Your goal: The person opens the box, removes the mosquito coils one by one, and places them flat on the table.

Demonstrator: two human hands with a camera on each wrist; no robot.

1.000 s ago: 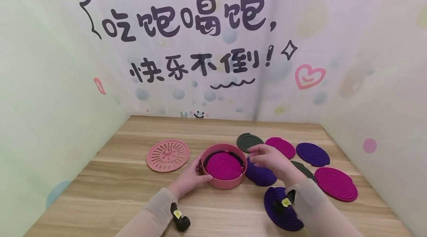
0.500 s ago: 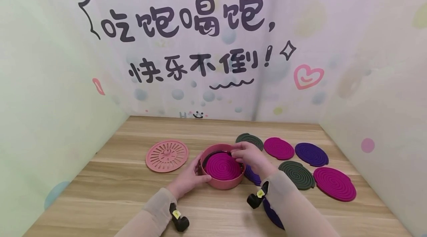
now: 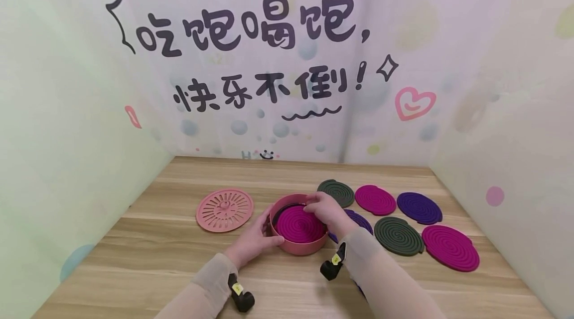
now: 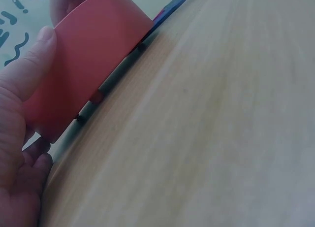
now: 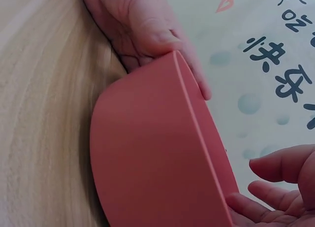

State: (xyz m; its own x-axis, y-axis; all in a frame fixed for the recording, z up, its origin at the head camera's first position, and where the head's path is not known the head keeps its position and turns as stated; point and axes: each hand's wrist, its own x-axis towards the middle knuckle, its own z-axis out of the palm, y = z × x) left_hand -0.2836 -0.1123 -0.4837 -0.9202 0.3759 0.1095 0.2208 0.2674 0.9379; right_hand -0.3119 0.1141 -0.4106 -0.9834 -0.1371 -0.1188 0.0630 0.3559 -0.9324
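Observation:
A round pink mosquito coil holder (image 3: 299, 248) stands on the table with a magenta mosquito coil (image 3: 299, 225) inside. My left hand (image 3: 256, 240) grips the holder's left side, thumb at the front. In the left wrist view the thumb presses the holder's wall (image 4: 93, 59), and the other fingers reach low beside it. Over the right rim, my right hand (image 3: 331, 213) reaches with its fingertips into the holder. The right wrist view shows that hand (image 5: 280, 195) with thumb and fingers apart and loosely bent; the rim hides some fingertips, so their contact with the coil is unclear.
A slotted pink lid (image 3: 225, 205) lies to the left. On the right lie more coils: green (image 3: 336, 193), magenta (image 3: 375, 200), dark blue (image 3: 420, 208), another green (image 3: 399, 236), another magenta (image 3: 450, 247). The right arm partly covers a blue coil (image 3: 360, 220). Printed curtains enclose the table.
My right hand has moved left from beside the holder, over its rim and to the coil's edge. The right forearm now covers most of the nearest blue coil. My left hand stays in place.

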